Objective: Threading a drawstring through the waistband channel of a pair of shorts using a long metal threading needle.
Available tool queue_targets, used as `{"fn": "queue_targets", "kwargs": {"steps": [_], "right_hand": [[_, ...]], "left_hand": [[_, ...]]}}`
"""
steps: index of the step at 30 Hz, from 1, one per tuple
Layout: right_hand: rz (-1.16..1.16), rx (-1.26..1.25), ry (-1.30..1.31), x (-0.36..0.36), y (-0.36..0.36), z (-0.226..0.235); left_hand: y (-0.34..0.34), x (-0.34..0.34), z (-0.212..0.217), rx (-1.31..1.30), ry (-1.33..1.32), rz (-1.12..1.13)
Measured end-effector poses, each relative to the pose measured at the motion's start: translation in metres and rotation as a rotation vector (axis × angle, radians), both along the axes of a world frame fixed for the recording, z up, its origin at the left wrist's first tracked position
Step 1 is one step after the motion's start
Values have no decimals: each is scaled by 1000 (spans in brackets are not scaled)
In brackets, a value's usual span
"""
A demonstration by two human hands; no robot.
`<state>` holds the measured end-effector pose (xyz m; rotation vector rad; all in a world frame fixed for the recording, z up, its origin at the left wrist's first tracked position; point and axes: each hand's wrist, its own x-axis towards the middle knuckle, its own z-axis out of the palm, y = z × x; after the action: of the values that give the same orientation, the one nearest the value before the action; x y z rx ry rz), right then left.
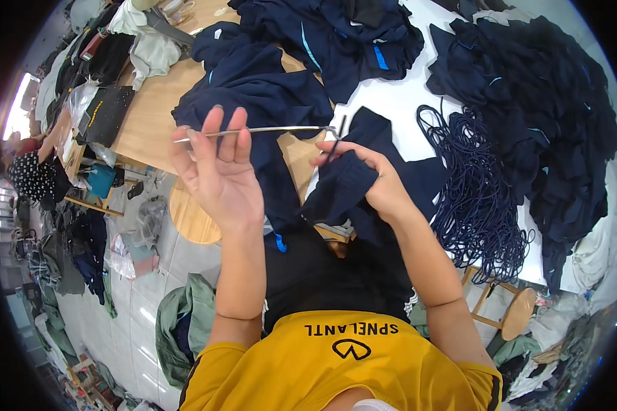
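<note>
My left hand (227,181) is raised over the table's near side, palm up. A thin metal rod (281,129) lies pinched between its thumb and fingers, pointing to the right. At the rod's far tip a short dark cord (339,133) crosses it, just above my right fingers. My right hand (387,188) is closed on a navy garment (343,179) with a gathered band, its index finger stretched toward the cord. Whether the cord passes through the rod's tip is too small to tell. More navy garments (260,85) lie beyond both hands.
A tangled bundle of navy cords (469,188) hangs over the white tabletop's near edge at right. Beside it is a large heap of navy garments (528,103). Wooden stools (193,214) stand below the wooden table (147,123). Another person (35,175) is at far left.
</note>
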<state>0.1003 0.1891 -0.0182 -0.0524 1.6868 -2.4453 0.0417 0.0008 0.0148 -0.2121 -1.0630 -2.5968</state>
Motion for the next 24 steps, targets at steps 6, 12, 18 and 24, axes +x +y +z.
{"fn": "queue_targets", "kwargs": {"steps": [6,12,18,24], "right_hand": [[-199,110,131,5,-2,-2],[-277,240,184,6,-4,1],[-380,228,224,14,-5,3],[-480,196,230,16,2,2]], "left_hand": [[8,6,-5,27,17,0],[21,17,-7,12,54,-68],[29,19,-13,-38,149,-46],[27,21,-16,-61,174,-27]]}}
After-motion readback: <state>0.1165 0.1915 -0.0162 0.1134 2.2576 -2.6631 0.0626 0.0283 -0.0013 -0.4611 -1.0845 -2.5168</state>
